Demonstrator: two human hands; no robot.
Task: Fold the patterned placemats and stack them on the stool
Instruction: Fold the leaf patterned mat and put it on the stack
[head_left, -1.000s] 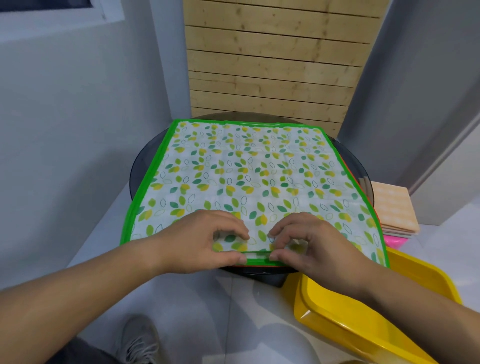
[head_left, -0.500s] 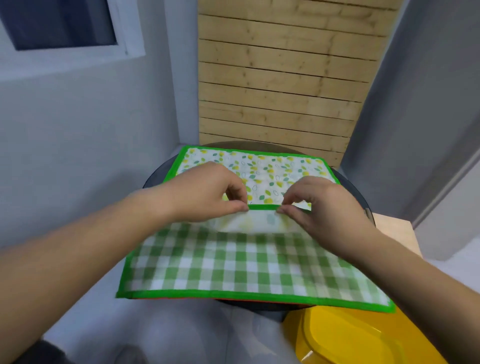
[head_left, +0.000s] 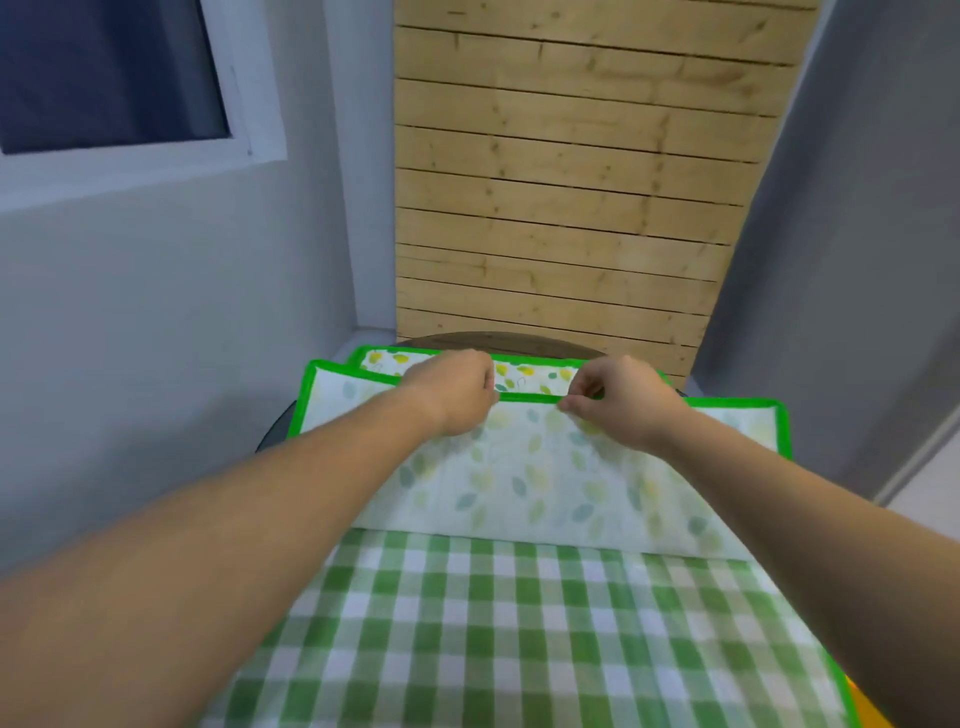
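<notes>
A green-edged placemat (head_left: 524, 483) with a leaf print lies folded over on the round dark table (head_left: 498, 340). Its pale underside faces up, and only a strip of the printed side shows at the far edge. My left hand (head_left: 454, 389) and my right hand (head_left: 621, 397) each pinch the green near hem, which I hold close to the mat's far hem. A green-and-white checked mat (head_left: 519, 634) lies uncovered beneath, nearest to me. The stool is out of view.
A wooden slat panel (head_left: 571, 182) stands behind the table, with grey walls on both sides and a window (head_left: 104, 73) at upper left. A sliver of a yellow tub (head_left: 860, 709) shows at the bottom right edge.
Both hands lifted the near hem of the leaf-print mat and carried it away from me to the far edge, which uncovered the checked mat. My view tilted up, so the stool went out of sight.
</notes>
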